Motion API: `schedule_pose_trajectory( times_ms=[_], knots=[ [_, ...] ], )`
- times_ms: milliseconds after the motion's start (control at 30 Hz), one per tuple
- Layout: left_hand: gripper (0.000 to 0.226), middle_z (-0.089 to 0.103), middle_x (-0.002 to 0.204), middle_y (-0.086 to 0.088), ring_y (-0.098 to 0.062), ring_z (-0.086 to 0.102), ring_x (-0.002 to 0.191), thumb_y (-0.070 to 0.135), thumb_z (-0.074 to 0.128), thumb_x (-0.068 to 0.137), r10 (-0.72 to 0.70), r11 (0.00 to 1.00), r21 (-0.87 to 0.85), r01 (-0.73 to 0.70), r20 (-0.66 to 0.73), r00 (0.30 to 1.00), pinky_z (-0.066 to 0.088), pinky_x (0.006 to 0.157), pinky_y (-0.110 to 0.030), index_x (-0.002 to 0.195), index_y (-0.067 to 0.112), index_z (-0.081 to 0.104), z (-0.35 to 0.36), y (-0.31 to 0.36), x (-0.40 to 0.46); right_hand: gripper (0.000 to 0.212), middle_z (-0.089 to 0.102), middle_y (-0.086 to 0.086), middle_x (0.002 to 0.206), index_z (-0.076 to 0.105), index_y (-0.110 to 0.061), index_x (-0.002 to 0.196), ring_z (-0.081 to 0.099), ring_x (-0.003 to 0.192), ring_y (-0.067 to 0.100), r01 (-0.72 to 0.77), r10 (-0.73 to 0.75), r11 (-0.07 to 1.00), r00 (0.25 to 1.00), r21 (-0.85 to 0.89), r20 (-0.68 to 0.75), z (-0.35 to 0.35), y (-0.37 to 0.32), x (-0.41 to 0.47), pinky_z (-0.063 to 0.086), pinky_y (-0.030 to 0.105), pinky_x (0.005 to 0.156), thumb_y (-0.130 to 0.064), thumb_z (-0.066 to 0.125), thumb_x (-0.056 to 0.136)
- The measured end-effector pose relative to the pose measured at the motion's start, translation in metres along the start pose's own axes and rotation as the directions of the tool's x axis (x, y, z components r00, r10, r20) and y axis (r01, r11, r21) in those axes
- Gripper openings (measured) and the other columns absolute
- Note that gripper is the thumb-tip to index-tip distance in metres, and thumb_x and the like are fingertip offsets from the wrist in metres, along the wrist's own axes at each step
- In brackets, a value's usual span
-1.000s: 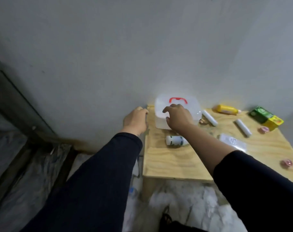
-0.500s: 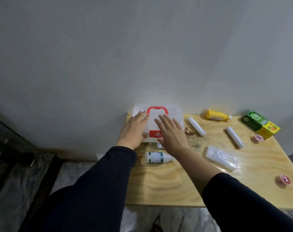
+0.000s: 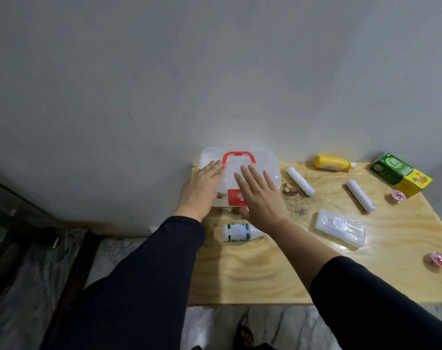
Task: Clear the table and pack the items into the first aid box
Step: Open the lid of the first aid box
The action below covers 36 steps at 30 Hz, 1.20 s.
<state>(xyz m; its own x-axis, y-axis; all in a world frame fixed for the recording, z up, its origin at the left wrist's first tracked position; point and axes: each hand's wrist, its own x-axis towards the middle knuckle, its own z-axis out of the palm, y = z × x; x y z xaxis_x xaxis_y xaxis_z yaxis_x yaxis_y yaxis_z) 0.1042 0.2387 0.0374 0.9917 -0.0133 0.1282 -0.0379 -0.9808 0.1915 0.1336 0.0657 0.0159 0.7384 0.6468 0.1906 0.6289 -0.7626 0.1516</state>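
Observation:
A translucent first aid box [image 3: 265,162] with a red handle and red cross latch stands closed at the table's far left corner, against the wall. My left hand [image 3: 202,189] lies flat on its left side, fingers spread. My right hand [image 3: 259,198] hovers flat over its front, fingers apart, covering part of the latch. Neither hand holds anything. On the wooden table [image 3: 265,279] lie a white bottle with green stripes [image 3: 236,231], two white rolls [image 3: 299,181] [image 3: 361,196], a yellow bottle [image 3: 332,162], a clear flat case [image 3: 341,228], a green-yellow carton [image 3: 400,174] and two small pink discs [image 3: 396,197] [image 3: 438,259].
A grey wall rises directly behind the table. A brown knot or stain [image 3: 289,190] marks the wood beside the box. Marble-patterned floor [image 3: 215,327] lies below the table's front edge, with dark plastic-covered ground at the left.
My view swung right and down, bringing the whole table in. Both hands moved from the box's left edge and front onto its lid and opened out flat.

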Motion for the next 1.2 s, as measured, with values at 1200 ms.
schedule_pose_trajectory(
  times_ms=[1200],
  knots=[
    [0.076,0.028,0.159,0.0,-0.015,0.025,0.147,0.019,0.068,0.089,0.011,0.994,0.108,-0.006,-0.046,0.999,0.024,0.119,-0.033,0.152,0.016,0.025,0.002,0.007,0.008,0.028,0.071,0.002,0.119,0.073,-0.016,0.104,0.065,0.115,0.024,0.039,0.0,0.987,0.969,0.157,-0.246,-0.005,0.009,0.007,0.058,0.043,0.087,-0.018,0.078,0.076]
  ],
)
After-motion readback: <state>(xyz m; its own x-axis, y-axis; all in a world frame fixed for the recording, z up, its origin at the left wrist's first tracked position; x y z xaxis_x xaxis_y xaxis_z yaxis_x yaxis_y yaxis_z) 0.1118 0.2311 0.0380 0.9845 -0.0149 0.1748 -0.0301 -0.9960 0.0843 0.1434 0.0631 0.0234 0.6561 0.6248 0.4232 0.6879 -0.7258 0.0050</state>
